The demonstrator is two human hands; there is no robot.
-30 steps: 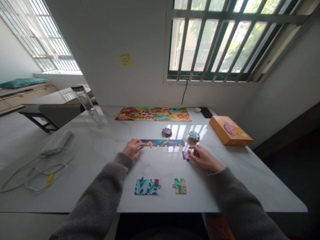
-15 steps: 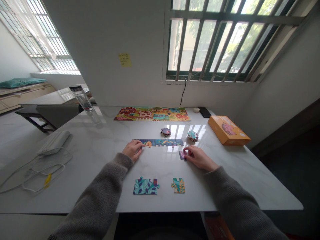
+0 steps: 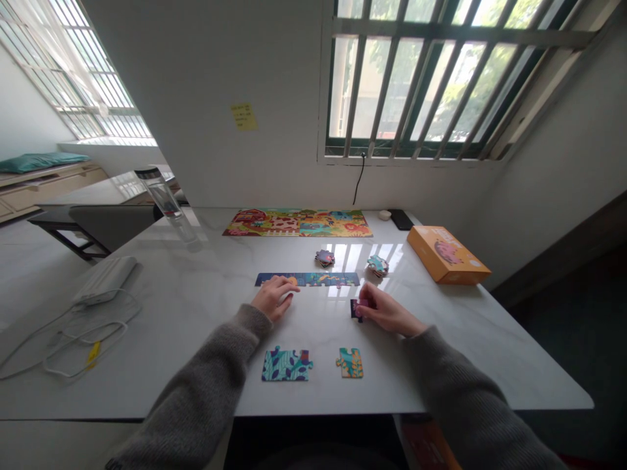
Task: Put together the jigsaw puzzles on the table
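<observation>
My right hand [image 3: 388, 311] pinches a dark purple jigsaw piece [image 3: 356, 309] between its fingertips, just above or on the white marble table [image 3: 206, 385]. My left hand [image 3: 273, 297] rests with its fingers on a long row of joined blue puzzle pieces [image 3: 313, 279]. Nearer me lie a large leafy teal piece [image 3: 286, 364] and a smaller teal-and-orange piece [image 3: 349, 363]. Beyond the row stand two small stacks of pieces [image 3: 324, 258] [image 3: 377, 266]. A finished farm-scene puzzle [image 3: 297, 222] lies at the far edge.
An orange puzzle box [image 3: 447, 255] lies at the right. A clear bottle [image 3: 164, 202] stands at the far left corner. A white device [image 3: 105, 279] with a looped cable [image 3: 83, 339] lies at the left. A black phone [image 3: 401, 220] sits at the back.
My left hand has slid right along the blue row, uncovering its left end. My right hand has shifted the dark piece slightly toward me and stays on it.
</observation>
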